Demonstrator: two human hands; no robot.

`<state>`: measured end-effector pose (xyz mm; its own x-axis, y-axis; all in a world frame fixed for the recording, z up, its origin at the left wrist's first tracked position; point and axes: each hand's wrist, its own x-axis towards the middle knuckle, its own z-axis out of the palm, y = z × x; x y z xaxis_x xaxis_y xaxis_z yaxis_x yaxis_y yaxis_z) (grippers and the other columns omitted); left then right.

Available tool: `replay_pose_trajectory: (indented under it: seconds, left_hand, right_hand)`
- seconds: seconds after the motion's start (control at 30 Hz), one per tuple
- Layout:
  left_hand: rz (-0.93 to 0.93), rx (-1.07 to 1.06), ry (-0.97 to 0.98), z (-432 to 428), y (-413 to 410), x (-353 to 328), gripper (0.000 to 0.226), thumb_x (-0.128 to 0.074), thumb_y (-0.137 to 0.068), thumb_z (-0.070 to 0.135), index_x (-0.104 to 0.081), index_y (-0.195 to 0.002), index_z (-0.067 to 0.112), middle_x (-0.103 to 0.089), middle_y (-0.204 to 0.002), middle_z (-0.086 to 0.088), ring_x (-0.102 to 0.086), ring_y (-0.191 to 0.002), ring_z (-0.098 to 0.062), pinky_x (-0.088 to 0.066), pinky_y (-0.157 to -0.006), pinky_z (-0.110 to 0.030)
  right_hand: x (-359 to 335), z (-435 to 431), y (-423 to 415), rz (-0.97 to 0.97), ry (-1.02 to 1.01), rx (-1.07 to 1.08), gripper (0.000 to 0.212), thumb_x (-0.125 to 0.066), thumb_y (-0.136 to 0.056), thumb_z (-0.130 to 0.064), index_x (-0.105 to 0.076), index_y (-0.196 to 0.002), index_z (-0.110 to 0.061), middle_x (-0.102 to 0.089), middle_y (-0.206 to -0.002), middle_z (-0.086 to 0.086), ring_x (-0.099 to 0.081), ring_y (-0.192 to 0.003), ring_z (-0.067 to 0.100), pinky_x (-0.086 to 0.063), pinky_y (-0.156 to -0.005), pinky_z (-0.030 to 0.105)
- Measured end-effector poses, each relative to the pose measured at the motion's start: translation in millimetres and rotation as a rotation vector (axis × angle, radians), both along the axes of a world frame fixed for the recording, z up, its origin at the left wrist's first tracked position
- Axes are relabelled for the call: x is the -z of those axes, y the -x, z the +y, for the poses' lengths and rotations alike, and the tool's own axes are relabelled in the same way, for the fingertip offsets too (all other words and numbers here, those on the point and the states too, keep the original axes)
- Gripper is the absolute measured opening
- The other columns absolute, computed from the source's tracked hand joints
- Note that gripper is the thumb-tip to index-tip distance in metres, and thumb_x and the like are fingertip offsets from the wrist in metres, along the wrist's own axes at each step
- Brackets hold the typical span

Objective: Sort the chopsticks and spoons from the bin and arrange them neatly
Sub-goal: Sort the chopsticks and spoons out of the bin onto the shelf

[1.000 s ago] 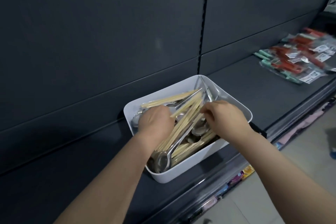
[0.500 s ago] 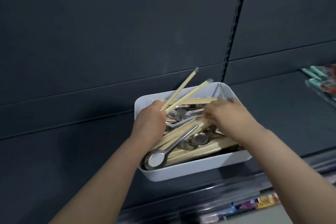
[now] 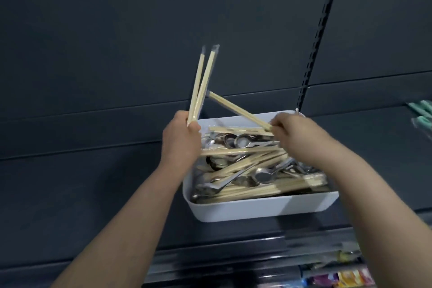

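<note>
Left hand [image 3: 181,138]: fist round two wrapped chopsticks [image 3: 196,86], held near upright, just left of the bin. Right hand [image 3: 297,133]: pinches one chopstick [image 3: 238,110] at its low end, long axis slanting up-left toward the left hand, the likely receiver. Shelf [image 3: 105,194]: surface shows leftward of bin [image 3: 257,208]. Loose chopsticks [image 3: 233,152], spoons [image 3: 264,175]: tangled inside the bin

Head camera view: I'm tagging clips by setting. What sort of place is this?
Probably a shop aisle: dark shelving with a slotted upright, packaged goods at right, colourful packets on the shelf below.

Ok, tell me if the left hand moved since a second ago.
Yes: the left hand rose from inside the white plastic bin to its left rim, lifting wooden chopsticks.
</note>
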<state>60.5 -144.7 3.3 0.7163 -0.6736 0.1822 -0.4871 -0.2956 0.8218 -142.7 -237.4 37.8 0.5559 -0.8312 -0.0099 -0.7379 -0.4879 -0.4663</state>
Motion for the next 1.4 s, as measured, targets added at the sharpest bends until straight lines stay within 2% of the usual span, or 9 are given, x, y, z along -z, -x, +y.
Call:
replay_pose_trajectory:
  seconds: [0.1,0.17,0.43,0.67,0.8,0.93,1.07,1.2,1.4]
  left_hand:
    - [-0.011,-0.02,-0.064,30.1,-24.9,1.4,0.012,-0.047,-0.091,0.017,-0.059,-0.092,0.021,-0.065,-0.087,0.002,-0.064,-0.08,-0.021,-0.056,-0.073,-0.047]
    - [-0.054,-0.052,-0.131,56.5,-45.5,2.4,0.013,-0.048,-0.092,0.019,-0.06,-0.088,0.023,-0.065,-0.083,0.006,-0.062,-0.075,-0.019,-0.055,-0.07,-0.043]
    - [0.167,-0.143,-0.292,162.3,-137.1,39.7,0.013,-0.054,-0.091,0.016,-0.067,-0.091,0.015,-0.069,-0.086,0.0,-0.061,-0.075,-0.016,-0.045,-0.058,-0.027]
    - [0.242,-0.135,-0.394,209.5,-185.4,74.9,0.014,-0.058,-0.09,0.018,-0.066,-0.084,0.009,-0.07,-0.087,-0.011,-0.064,-0.076,-0.027,-0.056,-0.067,-0.04]
    - [0.062,-0.02,-0.552,216.3,-198.9,81.9,0.029,-0.056,-0.092,0.026,-0.056,-0.116,0.008,-0.065,-0.11,-0.007,-0.062,-0.097,-0.028,-0.054,-0.082,-0.037]
    - [-0.257,0.09,-0.697,212.1,-202.4,79.3,0.023,-0.05,-0.095,0.024,-0.057,-0.114,0.013,-0.061,-0.114,-0.006,-0.057,-0.104,-0.026,-0.047,-0.078,-0.033]
    - [-0.299,0.183,-0.585,191.6,-189.4,67.7,0.023,-0.051,-0.095,0.023,-0.062,-0.115,0.019,-0.065,-0.115,-0.001,-0.058,-0.107,-0.022,-0.051,-0.085,-0.036]
    - [-0.286,0.245,-0.43,157.3,-161.6,47.6,0.021,-0.055,-0.093,0.023,-0.065,-0.111,0.024,-0.069,-0.109,0.007,-0.061,-0.106,-0.016,-0.05,-0.089,-0.033]
    - [-0.299,0.352,-0.258,100.8,-93.4,20.9,0.018,-0.056,-0.092,0.023,-0.067,-0.105,0.027,-0.07,-0.099,0.012,-0.064,-0.098,-0.013,-0.052,-0.085,-0.035]
  right_hand:
    - [11.7,33.5,-53.4,-0.165,-0.11,-0.08,0.01,-0.047,-0.092,-0.02,-0.055,-0.089,-0.023,-0.065,-0.085,0.0,-0.064,-0.085,0.025,-0.053,-0.079,0.042]
    - [19.6,56.0,-85.4,-0.172,-0.109,-0.102,0.008,-0.048,-0.089,-0.021,-0.054,-0.088,-0.026,-0.067,-0.083,-0.005,-0.063,-0.085,0.022,-0.051,-0.079,0.036]
    - [64.6,137.1,-195.2,-0.165,-0.165,-0.1,0.029,-0.048,-0.094,-0.025,-0.049,-0.123,-0.024,-0.068,-0.105,0.002,-0.062,-0.099,0.027,-0.051,-0.083,0.036]
    - [112.0,184.7,-255.8,-0.075,-0.221,-0.066,0.031,-0.046,-0.094,-0.017,-0.055,-0.123,-0.017,-0.06,-0.119,0.008,-0.057,-0.106,0.028,-0.045,-0.079,0.03]
    - [118.0,200.1,-266.0,0.063,-0.169,-0.161,0.028,-0.043,-0.096,-0.02,-0.065,-0.114,-0.017,-0.063,-0.115,0.004,-0.06,-0.105,0.026,-0.05,-0.082,0.033]
    - [111.7,199.1,-259.8,0.187,0.197,-0.21,0.028,-0.047,-0.091,-0.012,-0.064,-0.109,-0.024,-0.062,-0.108,0.0,-0.055,-0.103,0.023,-0.037,-0.07,0.027]
    - [99.7,191.5,-243.5,0.234,0.428,-0.223,0.026,-0.054,-0.085,-0.009,-0.065,-0.104,-0.023,-0.063,-0.098,0.0,-0.055,-0.1,0.024,-0.029,-0.068,0.029]
    - [81.6,169.7,-216.4,0.186,0.584,-0.1,0.023,-0.079,-0.054,-0.012,-0.069,-0.071,-0.025,-0.059,-0.062,-0.003,-0.06,-0.065,0.023,-0.031,-0.053,0.025]
    - [64.4,120.4,-136.5,0.076,0.593,0.094,0.018,-0.073,-0.064,-0.009,-0.072,-0.076,-0.023,-0.065,-0.069,0.0,-0.062,-0.071,0.028,-0.044,-0.053,0.029]
